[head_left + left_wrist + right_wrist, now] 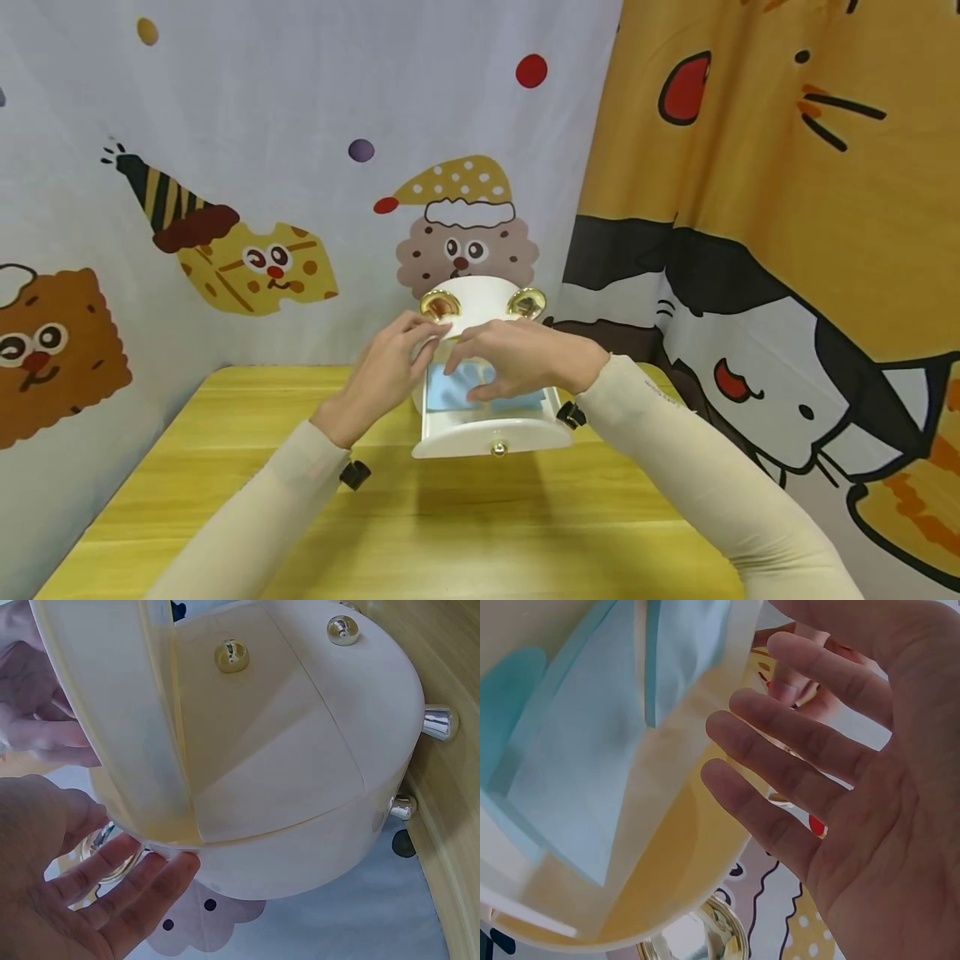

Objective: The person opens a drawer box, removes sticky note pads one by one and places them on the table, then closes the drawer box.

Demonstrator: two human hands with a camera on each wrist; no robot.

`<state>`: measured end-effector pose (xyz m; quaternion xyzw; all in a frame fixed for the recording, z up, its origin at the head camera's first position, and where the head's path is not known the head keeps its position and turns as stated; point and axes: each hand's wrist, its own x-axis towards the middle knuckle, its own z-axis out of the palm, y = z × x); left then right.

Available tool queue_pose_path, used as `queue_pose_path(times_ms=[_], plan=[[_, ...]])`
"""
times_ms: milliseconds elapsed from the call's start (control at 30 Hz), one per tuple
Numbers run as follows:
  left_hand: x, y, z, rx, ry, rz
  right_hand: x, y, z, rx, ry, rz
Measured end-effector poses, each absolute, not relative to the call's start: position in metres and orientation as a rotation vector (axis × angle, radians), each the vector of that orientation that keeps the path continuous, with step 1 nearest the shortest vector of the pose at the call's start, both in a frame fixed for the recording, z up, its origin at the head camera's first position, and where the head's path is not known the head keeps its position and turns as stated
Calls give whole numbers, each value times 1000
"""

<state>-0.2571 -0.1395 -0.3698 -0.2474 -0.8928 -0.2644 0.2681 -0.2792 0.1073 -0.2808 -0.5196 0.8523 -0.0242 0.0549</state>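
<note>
Okay, head view: the white box (480, 302) sits on the surface (225, 475), drawer (457, 439) out. Left wrist: the left hand (45, 900) has a loose grip, straight fingertips at the box's edge; from here I'd press lightly. Right wrist: the right hand (885, 795) has a wide, unloaded grip near blue lining (585, 757); I'd avoid bumping the drawer.
</note>
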Motion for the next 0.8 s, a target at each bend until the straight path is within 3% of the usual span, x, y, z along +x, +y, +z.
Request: queue_pose_path(times_ms=[800], plan=[[-255, -139, -369, -659, -2421, -732, -288, 91, -292, -1597, 2520, 78]])
